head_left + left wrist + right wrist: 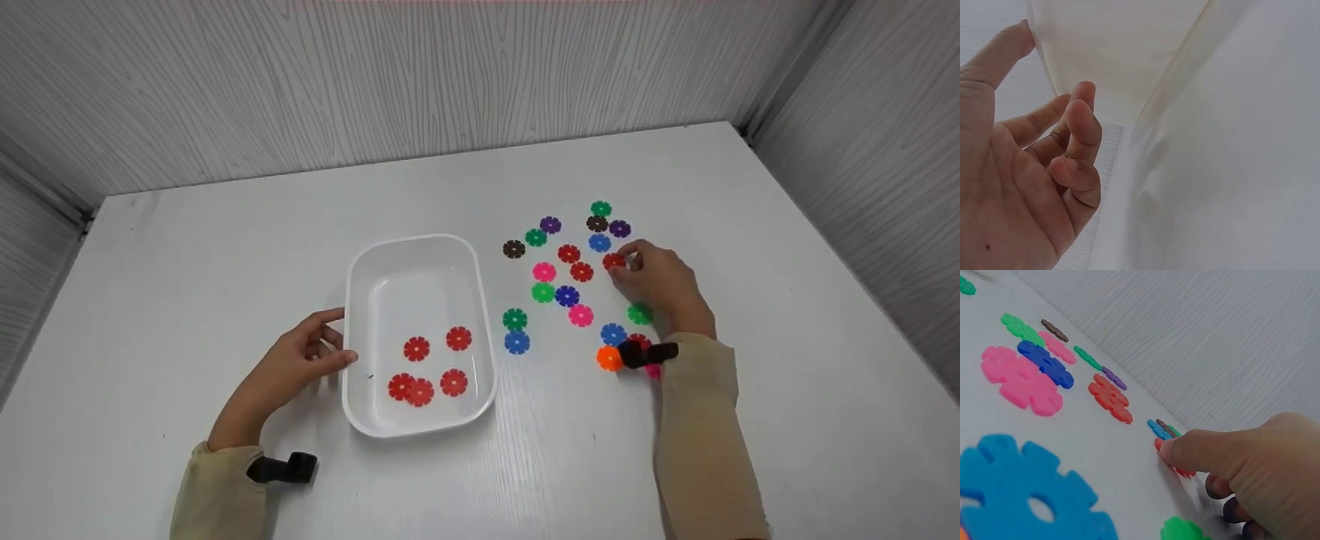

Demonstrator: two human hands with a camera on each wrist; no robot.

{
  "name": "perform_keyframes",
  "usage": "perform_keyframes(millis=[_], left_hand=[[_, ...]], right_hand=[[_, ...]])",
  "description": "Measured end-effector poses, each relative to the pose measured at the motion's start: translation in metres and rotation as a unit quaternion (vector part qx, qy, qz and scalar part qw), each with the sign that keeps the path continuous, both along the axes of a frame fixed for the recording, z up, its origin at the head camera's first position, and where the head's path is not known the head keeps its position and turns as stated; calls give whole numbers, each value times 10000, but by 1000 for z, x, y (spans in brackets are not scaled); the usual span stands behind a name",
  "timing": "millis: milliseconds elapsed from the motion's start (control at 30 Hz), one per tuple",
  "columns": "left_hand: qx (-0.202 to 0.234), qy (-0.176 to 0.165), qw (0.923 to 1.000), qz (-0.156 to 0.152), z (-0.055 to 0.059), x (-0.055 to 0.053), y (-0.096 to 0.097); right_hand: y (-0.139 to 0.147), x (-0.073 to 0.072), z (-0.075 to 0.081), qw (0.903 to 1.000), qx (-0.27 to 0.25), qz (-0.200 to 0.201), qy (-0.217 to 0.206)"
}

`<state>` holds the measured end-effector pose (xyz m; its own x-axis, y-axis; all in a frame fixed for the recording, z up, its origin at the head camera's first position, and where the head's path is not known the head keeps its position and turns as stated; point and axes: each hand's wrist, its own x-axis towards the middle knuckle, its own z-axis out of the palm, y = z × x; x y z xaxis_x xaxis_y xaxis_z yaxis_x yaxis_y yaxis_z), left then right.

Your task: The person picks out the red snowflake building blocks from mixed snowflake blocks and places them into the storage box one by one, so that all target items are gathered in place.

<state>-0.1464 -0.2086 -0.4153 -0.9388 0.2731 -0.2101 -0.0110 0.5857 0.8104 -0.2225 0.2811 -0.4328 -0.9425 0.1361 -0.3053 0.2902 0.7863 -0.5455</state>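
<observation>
My right hand pinches a red notched snowflake building disc between thumb and fingers, low over the table. In the right wrist view the thumb covers part of this red disc. My left hand holds the left rim of a white rectangular tray, its thumb over the rim and its other fingers bent outside the wall. Inside the tray lie several red discs, two of them overlapping. The left wrist view shows the hand beside the tray's outer wall.
Between tray and right hand, discs of many colours lie scattered, including two red discs, a pink disc and a blue disc. An orange disc lies by the right wrist camera. A wood-grain panel stands behind the table.
</observation>
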Motion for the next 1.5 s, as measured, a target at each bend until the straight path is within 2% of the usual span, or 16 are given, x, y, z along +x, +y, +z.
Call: perform_keyframes(millis=[167,400,500,700,1100,1500], left_hand=[[20,10,10000,-28,0,0,0],[77,12,10000,-25,0,0,0],[44,46,10000,-18,1,1,0],[22,43,10000,11,1,0,-1],[-51,-45,10000,-1,2,0,-1],[13,-100,9999,-44,1,-1,-2]], right_hand=[[-1,0,6,9995,-235,39,204],[-9,1,18,9959,-434,223,758],[-15,3,25,9929,-509,357,1009],[-37,6,38,9879,-659,711,1207],[-93,8,48,9693,-662,1848,1484],[-134,19,51,9496,-527,2477,1850]])
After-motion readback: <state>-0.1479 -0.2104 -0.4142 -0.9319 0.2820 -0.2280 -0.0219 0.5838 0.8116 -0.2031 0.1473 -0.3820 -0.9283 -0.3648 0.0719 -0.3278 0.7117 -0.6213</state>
